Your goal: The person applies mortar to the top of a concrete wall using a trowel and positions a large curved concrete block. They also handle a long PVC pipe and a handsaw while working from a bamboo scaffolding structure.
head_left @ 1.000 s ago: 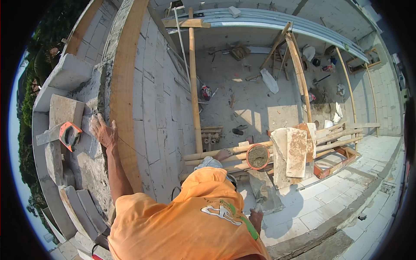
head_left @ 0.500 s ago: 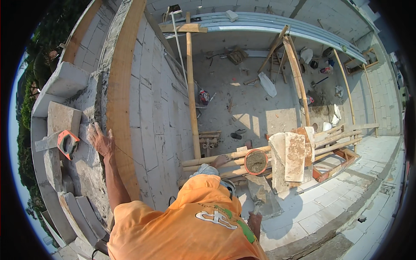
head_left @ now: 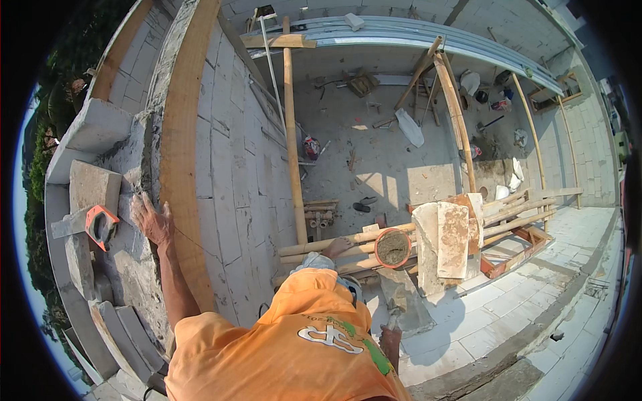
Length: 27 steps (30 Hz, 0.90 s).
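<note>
Orange shirt [head_left: 267, 354] cut off below, right fingers [head_left: 390, 331] shadowed (grip unclear)

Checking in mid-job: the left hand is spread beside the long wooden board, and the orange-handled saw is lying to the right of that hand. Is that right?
Not quite: the orange-handled saw lies to the left of that hand, as the head view shows. The left hand is indeed spread beside the long wooden board.

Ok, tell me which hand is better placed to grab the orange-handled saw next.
Left, I'd say: the left hand lies open on the wall top, close beside the saw. The right hand is farther off, on the body's other side.
</note>
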Tool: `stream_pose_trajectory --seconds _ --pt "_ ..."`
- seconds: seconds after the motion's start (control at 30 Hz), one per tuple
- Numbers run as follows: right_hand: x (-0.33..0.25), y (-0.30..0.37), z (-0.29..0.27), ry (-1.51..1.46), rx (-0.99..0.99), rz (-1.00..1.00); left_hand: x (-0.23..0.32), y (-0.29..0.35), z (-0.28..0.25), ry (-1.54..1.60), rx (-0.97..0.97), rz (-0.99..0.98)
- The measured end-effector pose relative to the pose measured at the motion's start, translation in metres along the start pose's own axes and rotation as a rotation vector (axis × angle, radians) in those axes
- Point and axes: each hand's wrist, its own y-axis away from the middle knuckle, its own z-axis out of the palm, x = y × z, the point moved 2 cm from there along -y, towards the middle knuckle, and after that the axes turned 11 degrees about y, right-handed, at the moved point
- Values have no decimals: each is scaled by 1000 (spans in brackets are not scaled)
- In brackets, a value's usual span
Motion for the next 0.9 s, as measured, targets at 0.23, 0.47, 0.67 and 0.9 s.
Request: stream_pose_trajectory --seconds 0.23,0.47,0.67,0.9 --pt "-6 2 3 -8 1 -19 4 -1 -3 -7 22 6" --pt "-4 -3 6 45 1 -24 7 -1 -4 -16 24 8" --pt "-5 -9 8 66 -2 -29 5 -1 -3 -2 44 28" --pt "-9 -14 8 98 12 -27 6 -2 -3 -6 33 13"
